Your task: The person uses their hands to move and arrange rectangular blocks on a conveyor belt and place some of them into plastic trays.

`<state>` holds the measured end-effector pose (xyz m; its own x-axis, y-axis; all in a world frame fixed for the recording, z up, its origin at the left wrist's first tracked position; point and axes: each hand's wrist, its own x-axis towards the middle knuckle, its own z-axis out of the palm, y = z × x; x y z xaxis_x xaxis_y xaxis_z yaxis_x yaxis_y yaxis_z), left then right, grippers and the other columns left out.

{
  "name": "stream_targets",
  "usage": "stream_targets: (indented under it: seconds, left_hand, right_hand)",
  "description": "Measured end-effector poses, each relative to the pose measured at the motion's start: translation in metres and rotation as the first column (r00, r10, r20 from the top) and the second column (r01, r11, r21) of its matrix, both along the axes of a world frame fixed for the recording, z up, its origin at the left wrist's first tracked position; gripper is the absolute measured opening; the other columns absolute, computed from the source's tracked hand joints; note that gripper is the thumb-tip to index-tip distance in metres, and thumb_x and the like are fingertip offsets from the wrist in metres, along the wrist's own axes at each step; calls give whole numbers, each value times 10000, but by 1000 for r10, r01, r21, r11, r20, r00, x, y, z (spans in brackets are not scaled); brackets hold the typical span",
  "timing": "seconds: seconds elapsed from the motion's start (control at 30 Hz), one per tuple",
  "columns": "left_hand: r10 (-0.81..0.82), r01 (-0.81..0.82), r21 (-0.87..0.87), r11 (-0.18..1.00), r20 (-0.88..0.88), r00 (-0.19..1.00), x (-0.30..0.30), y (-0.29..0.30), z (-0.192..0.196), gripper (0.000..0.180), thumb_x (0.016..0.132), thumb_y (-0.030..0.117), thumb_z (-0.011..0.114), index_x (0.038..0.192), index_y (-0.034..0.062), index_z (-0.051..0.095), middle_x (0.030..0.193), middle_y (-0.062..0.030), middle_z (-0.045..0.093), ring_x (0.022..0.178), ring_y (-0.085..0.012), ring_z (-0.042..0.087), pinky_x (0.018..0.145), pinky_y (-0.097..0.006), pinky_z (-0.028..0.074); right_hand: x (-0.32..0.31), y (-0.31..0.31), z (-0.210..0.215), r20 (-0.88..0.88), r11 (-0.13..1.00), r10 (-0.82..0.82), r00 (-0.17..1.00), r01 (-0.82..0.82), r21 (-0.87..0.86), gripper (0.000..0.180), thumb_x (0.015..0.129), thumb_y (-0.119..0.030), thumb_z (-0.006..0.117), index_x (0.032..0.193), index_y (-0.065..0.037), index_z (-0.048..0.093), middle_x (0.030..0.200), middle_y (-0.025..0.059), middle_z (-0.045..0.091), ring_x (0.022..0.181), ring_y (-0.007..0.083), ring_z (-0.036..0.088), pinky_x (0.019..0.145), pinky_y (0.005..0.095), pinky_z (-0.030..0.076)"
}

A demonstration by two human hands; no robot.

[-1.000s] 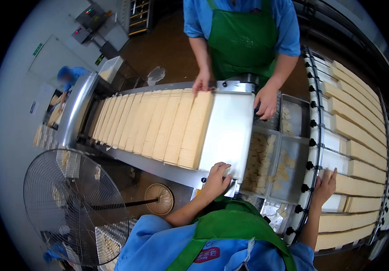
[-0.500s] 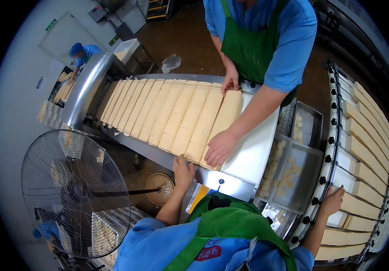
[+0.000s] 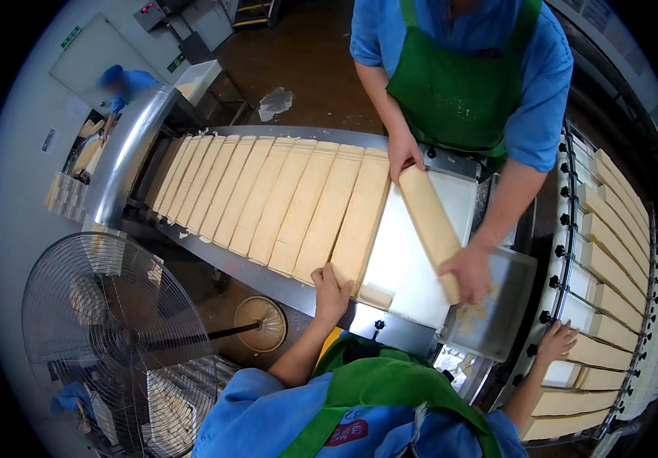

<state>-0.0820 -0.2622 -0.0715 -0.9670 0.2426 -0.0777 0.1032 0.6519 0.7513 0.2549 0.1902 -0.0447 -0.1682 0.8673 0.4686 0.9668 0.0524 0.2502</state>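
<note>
My left hand [image 3: 331,296] is at the near edge of the conveyor, its fingers stretched and touching the near end of the last strip [image 3: 361,221] in a row of pale, layered dough-like strips. Off to the right, my right hand [image 3: 556,343] lies spread over the near ends of similar strips [image 3: 602,352] on a second conveyor; neither hand grips anything. Across from me, a co-worker in a blue shirt and green apron holds a lifted strip [image 3: 430,229] at both ends over the white conveyor belt [image 3: 398,263].
Metal trays [image 3: 508,336] with scraps stand between the two conveyors. A large caged fan [image 3: 119,328] is at the left. Black knobs [image 3: 545,317] line the second conveyor's rail. Farther left, another person [image 3: 127,82] works behind a steel machine hood [image 3: 134,141].
The co-worker has lifted the end strip off the row and swung it right, uncovering white belt. My left hand has shifted slightly right and down along the edge. My right hand stays on the second conveyor.
</note>
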Motion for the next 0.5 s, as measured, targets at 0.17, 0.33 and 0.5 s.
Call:
stream_targets:
  seconds: [0.17,0.33,0.5]
  left_hand:
    - [-5,3,25,1000,75,997,-6,10,10,738,803,198,708,1328,-110,292,1240,-298,333,1086,-455,466,943,-434,429]
    - [-118,146,-172,974,160,980,-11,23,25,943,803,413,686,1382,-123,170,1284,-353,335,1056,-498,512,876,-475,473]
    - [-162,210,-222,952,216,963,-13,22,22,1041,789,462,681,1402,-123,76,1283,-370,340,988,-505,555,779,-497,512]
  right_hand:
    - [-175,-126,67,-491,521,769,409,-847,110,343,766,-90,585,1100,-18,603,1247,225,525,1201,390,444,1018,484,312]
    - [-321,-219,17,-802,-7,584,127,-987,-161,488,758,-162,652,1217,-48,530,1359,227,421,1247,411,366,1050,508,266]
    - [-456,-255,-11,-560,116,718,413,-865,-489,651,862,-400,579,1379,-51,396,1486,222,235,1290,377,304,1022,493,275]
